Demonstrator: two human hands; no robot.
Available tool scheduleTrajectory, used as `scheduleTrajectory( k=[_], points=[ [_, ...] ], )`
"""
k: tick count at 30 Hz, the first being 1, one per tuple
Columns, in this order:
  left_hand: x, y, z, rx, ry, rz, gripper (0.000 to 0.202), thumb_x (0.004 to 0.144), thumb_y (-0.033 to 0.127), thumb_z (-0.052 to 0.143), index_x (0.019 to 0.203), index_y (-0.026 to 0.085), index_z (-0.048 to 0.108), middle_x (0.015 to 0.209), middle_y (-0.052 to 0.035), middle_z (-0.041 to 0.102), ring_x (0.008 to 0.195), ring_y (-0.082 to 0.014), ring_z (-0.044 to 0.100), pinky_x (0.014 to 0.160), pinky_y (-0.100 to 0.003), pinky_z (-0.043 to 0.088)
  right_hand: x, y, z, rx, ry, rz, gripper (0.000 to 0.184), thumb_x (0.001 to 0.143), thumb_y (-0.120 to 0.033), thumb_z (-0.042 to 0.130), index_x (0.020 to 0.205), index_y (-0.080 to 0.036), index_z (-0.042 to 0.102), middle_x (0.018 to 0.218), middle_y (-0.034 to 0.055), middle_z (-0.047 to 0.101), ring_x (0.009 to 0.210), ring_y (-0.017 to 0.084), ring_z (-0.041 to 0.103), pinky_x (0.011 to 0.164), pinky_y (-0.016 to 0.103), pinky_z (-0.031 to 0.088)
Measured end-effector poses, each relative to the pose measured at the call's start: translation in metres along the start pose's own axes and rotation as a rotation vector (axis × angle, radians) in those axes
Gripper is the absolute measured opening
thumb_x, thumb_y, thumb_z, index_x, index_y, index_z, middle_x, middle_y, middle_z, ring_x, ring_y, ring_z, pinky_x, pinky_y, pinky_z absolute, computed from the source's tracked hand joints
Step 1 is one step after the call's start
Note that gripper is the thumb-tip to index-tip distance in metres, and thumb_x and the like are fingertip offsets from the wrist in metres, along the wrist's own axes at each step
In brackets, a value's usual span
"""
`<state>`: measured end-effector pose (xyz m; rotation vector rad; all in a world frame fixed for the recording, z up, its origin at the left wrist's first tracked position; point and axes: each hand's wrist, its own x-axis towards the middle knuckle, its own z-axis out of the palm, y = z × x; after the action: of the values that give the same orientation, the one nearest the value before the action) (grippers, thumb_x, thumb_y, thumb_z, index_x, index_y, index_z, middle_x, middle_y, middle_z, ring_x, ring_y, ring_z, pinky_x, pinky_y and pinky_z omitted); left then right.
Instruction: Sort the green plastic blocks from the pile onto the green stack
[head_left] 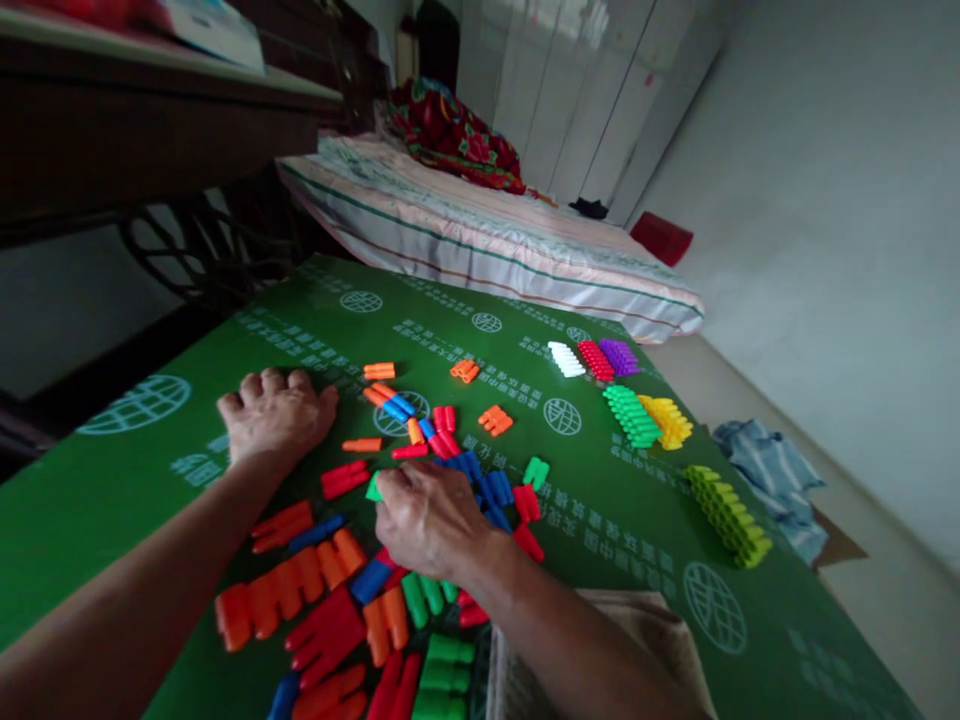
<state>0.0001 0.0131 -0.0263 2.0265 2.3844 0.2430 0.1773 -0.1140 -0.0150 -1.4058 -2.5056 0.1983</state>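
Blocks in red, orange and green (322, 620) lie closest to you, some joined side by side into short rows, so they stay flat on the green tabletop (112, 500) and do not roll. Just beyond them your right hand (427, 520) is curled over the loose pile, and its fingers (390, 490) pinch a small green block (373, 488) at the tips, lifted a little from the mixed pieces. Your left hand (274, 415) rests knuckles up on the tabletop, fingers folded under and pressed together, holding nothing; I think it only steadies you. Around the hands, blue and red pieces (480, 485) are scattered without order. Farther right, finished rows stand apart by colour: white (566, 360), red (595, 360), purple (619, 357), green (631, 415), yellow (666, 422) and lime (727, 515), kept well away from the pile so they do not mix. Behind the tabletop is a bed (487, 240).
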Motion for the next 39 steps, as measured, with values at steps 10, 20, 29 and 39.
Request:
scheduleTrajectory(
  k=[10, 20, 29, 39],
  points=[
    [0.005, -0.002, 0.001, 0.037, -0.02, -0.01, 0.073, 0.082, 0.054, 0.012, 0.123, 0.006, 0.049, 0.134, -0.0261, 0.044, 0.127, -0.0396, 0.034, 0.102, -0.055, 0.031, -0.069, 0.073, -0.036, 0.949, 0.516, 0.563, 0.019, 0.072, -0.034, 0.059, 0.084, -0.019, 0.062, 0.073, 0.0, 0.068, 0.062, 0.012, 0.061, 0.056, 0.024, 0.049],
    [0.007, -0.001, 0.001, 0.069, -0.043, -0.025, 0.075, 0.082, 0.056, 0.009, 0.125, 0.008, 0.047, 0.137, -0.025, 0.042, 0.129, -0.0383, 0.032, 0.102, -0.054, 0.032, -0.143, 0.14, -0.037, 0.885, 0.479, 0.985, 0.028, 0.06, -0.042, 0.069, 0.07, -0.017, 0.061, 0.057, -0.0018, 0.062, 0.044, 0.01, 0.054, 0.035, 0.017, 0.029],
    [0.009, 0.001, 0.002, 0.095, -0.045, -0.041, 0.081, 0.081, 0.057, -0.001, 0.125, 0.009, 0.047, 0.137, -0.0247, 0.042, 0.128, -0.038, 0.033, 0.102, -0.054, 0.032, -0.167, 0.165, -0.035, 0.282, 0.393, 0.963, 0.031, 0.069, -0.04, 0.065, 0.091, -0.019, 0.068, 0.068, 0.0008, 0.067, 0.059, 0.016, 0.061, 0.058, 0.029, 0.048],
    [0.011, -0.001, 0.004, 0.123, -0.043, -0.057, 0.082, 0.079, 0.058, -0.004, 0.122, 0.014, 0.051, 0.136, -0.0223, 0.045, 0.129, -0.0365, 0.033, 0.102, -0.052, 0.032, -0.15, 0.148, -0.033, -0.177, 0.186, 0.768, 0.018, 0.08, -0.025, 0.061, 0.096, -0.023, 0.067, 0.092, 0.0036, 0.068, 0.074, 0.015, 0.061, 0.069, 0.027, 0.047]
  ],
)
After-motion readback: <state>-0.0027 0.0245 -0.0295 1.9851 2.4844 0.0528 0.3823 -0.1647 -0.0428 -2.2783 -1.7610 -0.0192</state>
